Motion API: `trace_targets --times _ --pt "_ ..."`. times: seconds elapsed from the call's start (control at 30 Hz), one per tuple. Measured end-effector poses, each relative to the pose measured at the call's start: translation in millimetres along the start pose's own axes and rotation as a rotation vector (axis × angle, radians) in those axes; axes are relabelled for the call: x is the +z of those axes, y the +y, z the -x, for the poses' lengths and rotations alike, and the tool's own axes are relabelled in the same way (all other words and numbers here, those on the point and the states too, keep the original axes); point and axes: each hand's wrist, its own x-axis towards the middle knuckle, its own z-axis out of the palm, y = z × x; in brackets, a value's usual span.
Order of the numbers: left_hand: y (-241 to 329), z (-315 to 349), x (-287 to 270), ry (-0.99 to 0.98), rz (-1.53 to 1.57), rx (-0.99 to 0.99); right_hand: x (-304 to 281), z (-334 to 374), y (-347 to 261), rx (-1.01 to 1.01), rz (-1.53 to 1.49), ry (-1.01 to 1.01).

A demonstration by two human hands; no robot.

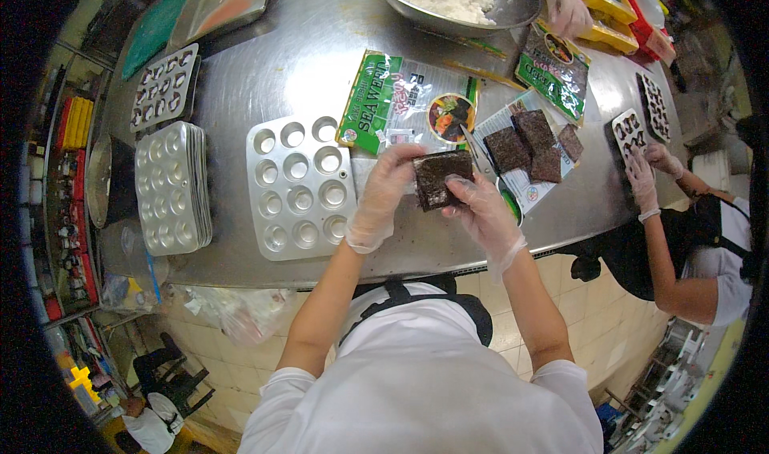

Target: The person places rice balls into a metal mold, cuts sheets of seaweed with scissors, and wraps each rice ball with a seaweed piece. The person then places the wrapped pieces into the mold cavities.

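My left hand: It wears a thin clear glove. My fingers are closed on the left side and top corner of the dark seaweed stack.
My right hand: It wears a clear glove too. My fingers grip the low right side, and my thumb lies on top.
Seaweed stack: It is right between my two hands, up off the table, touching fingers on both sides. Neither hand is nearer.
Its long way: It looks almost square and a bit tipped, so I can't tell which side is longer.
Scissors: They lie just past the right edge of my stack, blades pointing away from me. My right hand is nearer to them.
Loose seaweed: These dark pieces lie on a flat, pale packet to the right, apart from my fingers. My right hand is nearer.
Muffin tray: It sits flat to the left, its cups bare. My left hand is nearer, just past its right edge.
Green and clear packet: It lies flat beyond my left fingers.
Rice bowl: It is far up ahead, well apart from both hands.
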Motion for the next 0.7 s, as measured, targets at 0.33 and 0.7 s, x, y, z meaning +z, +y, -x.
trace_targets --times 0.33,0.7 --pt "-20.5 9.7 33.7 0.003 0.145 -0.201 15.7 -13.0 24.6 -0.331 0.177 0.288" --pt "-34.9 4.9 -1.5 -0.039 0.804 -0.286 -82.2 34.3 12.5 -0.187 1.839 0.527"
